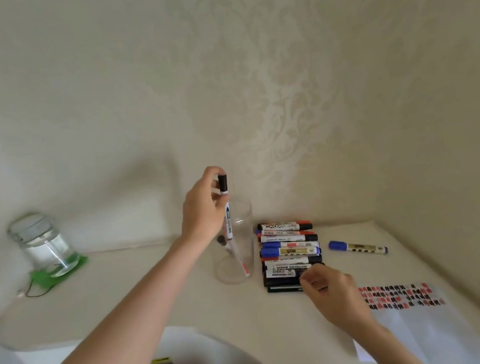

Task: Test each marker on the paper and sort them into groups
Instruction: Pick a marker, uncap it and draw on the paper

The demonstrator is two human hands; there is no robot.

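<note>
Your left hand point(206, 209) grips a black-capped marker point(226, 210) upright at the mouth of the clear plastic cup point(235, 242), which already contains at least one marker. Your right hand point(332, 294) curls its fingers around a black marker at the near end of the marker pile point(290, 254) on the counter point(186, 301). One blue marker point(358, 247) lies apart to the right. The paper point(401, 296) near your right wrist carries several rows of red and black test marks. Judged progress: sorting has started; most of the pile remains.
</note>
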